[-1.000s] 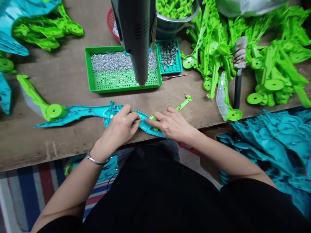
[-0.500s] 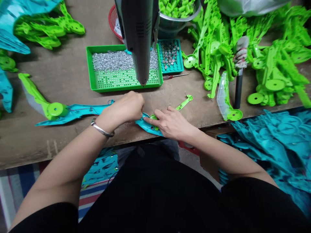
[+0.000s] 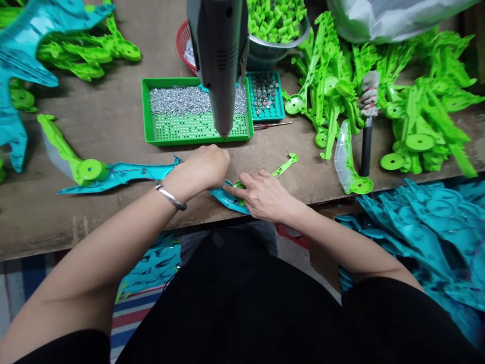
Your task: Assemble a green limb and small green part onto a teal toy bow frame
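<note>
My left hand point(image 3: 210, 164) is closed with bent fingers at the left end of a blue plastic shell point(image 3: 226, 199); its fingertips are turned away, so what they pinch is hidden. My right hand point(image 3: 263, 196) holds the shell down on the table edge, index finger stretched along it. Under that hand a green plastic arm point(image 3: 286, 165) lies in the shell, its hooked end sticking out to the upper right. Left of my wrist lies another blue shell point(image 3: 132, 172) with thin wires and a green arm with a round hub point(image 3: 91, 170).
An electric screwdriver point(image 3: 223, 65) hangs over a green tray point(image 3: 197, 139) of small metal screws. Beside it are a teal tray point(image 3: 281, 96) of small parts, a thin screwdriver point(image 3: 271, 125) and a metal bowl point(image 3: 265, 48). A wrapped-head hammer point(image 3: 366, 146) lies by heaped green parts point(image 3: 420, 139).
The whole view has shifted slightly with my head. Both hands stay at the same blue shell, with hardly any visible change in their grip.
</note>
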### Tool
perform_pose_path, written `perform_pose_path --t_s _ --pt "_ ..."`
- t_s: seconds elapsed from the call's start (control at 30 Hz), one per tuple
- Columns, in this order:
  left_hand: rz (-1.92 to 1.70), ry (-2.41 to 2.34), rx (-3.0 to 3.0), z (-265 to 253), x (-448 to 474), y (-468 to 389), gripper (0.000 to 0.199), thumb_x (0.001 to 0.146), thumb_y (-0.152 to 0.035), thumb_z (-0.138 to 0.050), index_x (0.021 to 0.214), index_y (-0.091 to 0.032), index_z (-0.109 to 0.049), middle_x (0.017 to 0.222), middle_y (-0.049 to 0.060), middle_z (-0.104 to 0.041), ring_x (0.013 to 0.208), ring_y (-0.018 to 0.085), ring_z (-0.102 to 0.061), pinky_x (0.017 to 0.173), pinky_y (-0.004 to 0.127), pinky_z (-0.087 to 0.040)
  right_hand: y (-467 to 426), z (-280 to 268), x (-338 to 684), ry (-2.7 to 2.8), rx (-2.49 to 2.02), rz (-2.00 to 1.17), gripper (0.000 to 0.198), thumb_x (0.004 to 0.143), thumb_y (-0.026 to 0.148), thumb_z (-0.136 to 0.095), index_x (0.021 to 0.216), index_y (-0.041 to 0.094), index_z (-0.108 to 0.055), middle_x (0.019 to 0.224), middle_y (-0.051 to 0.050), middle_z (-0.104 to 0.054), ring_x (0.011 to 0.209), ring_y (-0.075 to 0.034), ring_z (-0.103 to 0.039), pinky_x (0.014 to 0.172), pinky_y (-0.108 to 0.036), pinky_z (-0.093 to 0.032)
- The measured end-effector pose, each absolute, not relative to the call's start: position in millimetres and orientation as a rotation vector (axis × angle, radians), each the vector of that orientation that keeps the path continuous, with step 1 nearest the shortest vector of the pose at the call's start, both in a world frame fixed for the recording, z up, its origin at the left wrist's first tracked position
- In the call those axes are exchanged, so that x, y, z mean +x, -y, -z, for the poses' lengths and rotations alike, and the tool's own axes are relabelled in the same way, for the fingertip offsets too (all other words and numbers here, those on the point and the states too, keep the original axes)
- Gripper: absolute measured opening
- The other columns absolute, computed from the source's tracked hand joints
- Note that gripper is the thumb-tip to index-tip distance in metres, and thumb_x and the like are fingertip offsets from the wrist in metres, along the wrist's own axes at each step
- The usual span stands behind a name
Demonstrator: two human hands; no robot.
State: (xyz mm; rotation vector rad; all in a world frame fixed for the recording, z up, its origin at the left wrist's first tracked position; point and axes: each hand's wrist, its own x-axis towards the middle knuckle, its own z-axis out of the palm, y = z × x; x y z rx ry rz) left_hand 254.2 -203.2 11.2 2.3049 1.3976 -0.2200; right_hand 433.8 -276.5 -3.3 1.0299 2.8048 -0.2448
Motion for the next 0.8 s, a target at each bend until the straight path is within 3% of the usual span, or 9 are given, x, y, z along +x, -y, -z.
perform_pose_path --t_s 0.1,0.23,0.33,0.47,0.8 --pt "0.417 -1.248 2.409 -17.6 237.0 214.9 0.016 0.075 -0.012 -0.056 0.074 -0.018 -0.070 0.066 0.007 -0.063 0.067 0.021 -0.060 0.063 0.032 -0.045 276.7 2.4 433.6 -2.808 1.048 0.255 0.045 0.101 0.028 -0.037 0.145 0.030 -0.047 0.105 -0.010 -0.059 0.078 -0.019 -0.053 0.069 -0.035 -0.018" --pt "0.068 -1.157 2.687 -21.8 218.3 246.2 0.024 0.089 -0.017 -0.046 0.093 -0.017 -0.070 0.108 0.014 -0.065 0.098 0.028 -0.060 0.082 0.041 -0.048 277.4 1.9 432.6 -2.804 1.075 0.273 0.044 0.101 0.029 -0.036 0.144 0.029 -0.048 0.106 -0.011 -0.060 0.078 -0.019 -0.054 0.071 -0.035 -0.020" --pt "-0.034 -1.136 2.808 -17.7 209.0 269.3 0.024 0.092 -0.022 -0.048 0.100 -0.021 -0.070 0.122 0.013 -0.063 0.111 0.031 -0.056 0.098 0.053 -0.041 278.1 2.2 431.8 -2.800 1.083 0.282 0.043 0.102 0.030 -0.035 0.143 0.029 -0.049 0.107 -0.011 -0.060 0.079 -0.019 -0.055 0.072 -0.035 -0.021" --pt "-0.032 -1.174 2.874 -10.9 203.8 280.8 0.027 0.097 -0.032 -0.045 0.107 -0.024 -0.068 0.127 0.010 -0.062 0.120 0.030 -0.052 0.109 0.056 -0.031 278.2 1.7 430.9 -2.798 1.081 0.299 0.043 0.102 0.032 -0.036 0.142 0.029 -0.050 0.107 -0.011 -0.060 0.081 -0.020 -0.055 0.073 -0.035 -0.021" --pt "-0.131 -1.099 3.009 -4.7 206.3 275.1 0.022 0.091 -0.031 -0.052 0.098 -0.022 -0.070 0.114 0.015 -0.068 0.109 0.036 -0.059 0.107 0.066 -0.031 278.4 0.4 427.4 -2.804 1.112 0.317 0.040 0.099 0.032 -0.042 0.137 0.029 -0.054 0.108 -0.009 -0.059 0.079 -0.020 -0.059 0.073 -0.036 -0.034"
